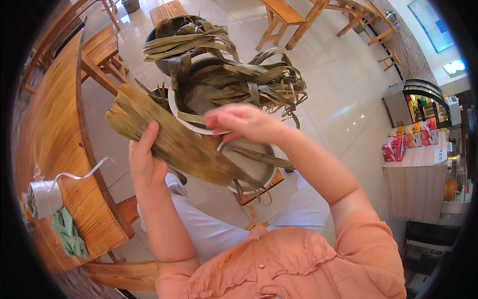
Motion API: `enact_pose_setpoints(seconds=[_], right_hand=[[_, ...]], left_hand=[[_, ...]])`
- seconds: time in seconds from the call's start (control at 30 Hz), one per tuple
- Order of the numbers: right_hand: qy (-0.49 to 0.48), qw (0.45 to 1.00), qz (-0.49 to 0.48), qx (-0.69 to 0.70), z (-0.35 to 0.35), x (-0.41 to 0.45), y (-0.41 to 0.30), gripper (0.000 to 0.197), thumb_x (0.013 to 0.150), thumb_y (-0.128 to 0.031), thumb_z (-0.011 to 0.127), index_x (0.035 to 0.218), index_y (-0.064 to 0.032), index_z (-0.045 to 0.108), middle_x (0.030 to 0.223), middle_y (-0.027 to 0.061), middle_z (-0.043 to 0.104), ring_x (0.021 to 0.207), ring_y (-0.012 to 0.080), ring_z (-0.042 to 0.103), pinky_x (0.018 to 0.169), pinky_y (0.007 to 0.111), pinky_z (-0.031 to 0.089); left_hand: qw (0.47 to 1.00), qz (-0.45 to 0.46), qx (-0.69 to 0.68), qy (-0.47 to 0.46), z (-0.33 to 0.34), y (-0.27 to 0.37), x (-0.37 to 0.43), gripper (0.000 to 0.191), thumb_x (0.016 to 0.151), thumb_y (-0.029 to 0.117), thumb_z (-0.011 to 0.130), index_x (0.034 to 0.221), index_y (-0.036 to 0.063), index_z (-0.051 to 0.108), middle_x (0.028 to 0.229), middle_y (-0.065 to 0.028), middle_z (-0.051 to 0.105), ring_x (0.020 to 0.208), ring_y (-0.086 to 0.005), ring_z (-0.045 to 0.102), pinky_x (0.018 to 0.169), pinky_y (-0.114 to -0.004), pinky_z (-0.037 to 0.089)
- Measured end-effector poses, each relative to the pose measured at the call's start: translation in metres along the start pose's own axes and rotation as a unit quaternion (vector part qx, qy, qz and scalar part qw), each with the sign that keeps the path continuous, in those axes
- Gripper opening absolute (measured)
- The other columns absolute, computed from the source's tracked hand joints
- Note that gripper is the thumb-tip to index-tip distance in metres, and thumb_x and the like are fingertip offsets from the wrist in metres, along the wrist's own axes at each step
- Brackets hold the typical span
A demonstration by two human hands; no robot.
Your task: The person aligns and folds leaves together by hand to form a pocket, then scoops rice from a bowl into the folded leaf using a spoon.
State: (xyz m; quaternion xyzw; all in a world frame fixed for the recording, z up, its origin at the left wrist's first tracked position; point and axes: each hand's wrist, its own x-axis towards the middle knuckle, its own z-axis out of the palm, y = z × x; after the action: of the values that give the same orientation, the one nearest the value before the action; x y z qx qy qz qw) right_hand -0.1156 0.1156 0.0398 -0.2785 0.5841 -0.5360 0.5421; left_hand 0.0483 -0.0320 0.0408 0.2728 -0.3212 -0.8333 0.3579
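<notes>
A layered bundle of broad, olive-brown leaves, probably bamboo leaves (186, 149), is gripped in my left hand (147, 157), thumb on top. The leaves slant down to the right, their tips over a smaller metal bowl (272, 179) of cloudy liquid. My right hand (239, 121), blurred, is above the near rim of a large basin (172, 101). A strip of leaf (191, 118) meets its fingertips; whether they pinch it is unclear. Wet leaves (239, 80) soak in the basin and hang over its right side. Another narrow leaf (263, 156) lies across the small bowl.
Behind the basin stands a dark tub (160, 65) heaped with folded leaves (190, 41). At left, a wooden table (56, 142) carries a roll of white plastic twine (44, 198) and green gloves or cloth (69, 233). Boxes (410, 136) sit on a counter (414, 190) at right.
</notes>
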Motion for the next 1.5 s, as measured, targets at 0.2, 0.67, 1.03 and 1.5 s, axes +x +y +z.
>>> enact_pose_setpoints(seconds=[0.2,0.67,1.03,1.5], right_hand=[[0.052,0.848,0.034,-0.526,-0.019,0.08,0.014,0.025,0.08,-0.025,0.057,0.096,-0.0063,0.064,0.09,0.0131,0.062,0.088,0.0244,0.058,0.077,0.034,0.045],[0.17,0.958,-0.152,-0.173,-0.014,0.019,-0.012,0.023,0.082,-0.011,0.054,0.103,-0.0013,0.056,0.078,0.0086,0.063,0.071,0.0168,0.061,0.063,0.029,0.046],[0.04,0.97,-0.062,-0.232,0.045,-0.054,0.009,0.022,0.084,0.001,0.048,0.105,-0.0011,0.055,0.082,0.0024,0.06,0.074,0.0081,0.058,0.066,0.021,0.046],[0.141,0.929,-0.162,-0.303,0.075,-0.015,0.009,0.021,0.081,-0.003,0.052,0.102,-0.0016,0.058,0.083,0.0087,0.062,0.072,0.0118,0.056,0.067,0.025,0.045]], left_hand=[[0.94,-0.06,-0.131,-0.31,-0.022,-0.001,0.001,0.019,0.079,0.006,0.06,0.095,0.0016,0.049,0.076,-0.0137,0.058,0.067,-0.0279,0.062,0.063,-0.041,0.054],[0.995,-0.077,-0.062,-0.006,0.001,-0.026,0.016,0.026,0.08,-0.002,0.056,0.105,-0.0013,0.051,0.102,-0.011,0.058,0.092,-0.0227,0.058,0.079,-0.035,0.049],[0.988,-0.083,-0.125,-0.024,0.003,-0.048,0.016,0.025,0.081,0.004,0.056,0.106,-0.0017,0.052,0.1,-0.0107,0.059,0.091,-0.0234,0.059,0.079,-0.036,0.048],[0.985,-0.102,-0.127,-0.056,0.02,-0.042,-0.001,0.023,0.082,0.006,0.055,0.105,0.0004,0.052,0.096,-0.0094,0.06,0.082,-0.0222,0.06,0.07,-0.035,0.05]])
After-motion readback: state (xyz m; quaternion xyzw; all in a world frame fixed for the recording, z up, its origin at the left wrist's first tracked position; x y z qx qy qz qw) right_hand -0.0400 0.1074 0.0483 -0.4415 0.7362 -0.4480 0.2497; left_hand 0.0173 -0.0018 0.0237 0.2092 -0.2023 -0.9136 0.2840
